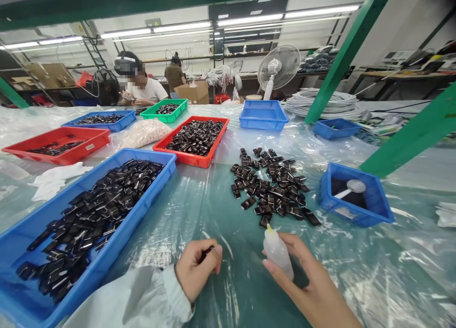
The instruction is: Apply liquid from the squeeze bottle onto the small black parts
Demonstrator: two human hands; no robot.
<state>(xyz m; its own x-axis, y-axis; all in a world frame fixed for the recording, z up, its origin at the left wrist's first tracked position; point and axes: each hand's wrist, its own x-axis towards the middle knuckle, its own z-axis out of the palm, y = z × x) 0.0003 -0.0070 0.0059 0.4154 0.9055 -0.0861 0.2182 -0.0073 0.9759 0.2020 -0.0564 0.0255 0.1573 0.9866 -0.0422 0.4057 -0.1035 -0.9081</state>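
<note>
My left hand (197, 266) is closed around a small black plastic part (205, 253), mostly hidden by the fingers. In my right hand (308, 280) is a white squeeze bottle (278, 254) with a yellow tip, tilted slightly to the left. Just beyond the bottle lies a loose pile of black plastic parts (274, 185) on the plastic-covered green table. To the left of my left hand stands a long blue tray (142, 214) holding many similar black parts (103, 204).
A red tray (208, 162) of black parts sits ahead, with a second red tray (87, 146) farther left. At right, a blue bin (351, 213) holds dark material and a white spoon (354, 186). A green post (416, 133) slants across the right side. Someone (146, 90) sits across the table.
</note>
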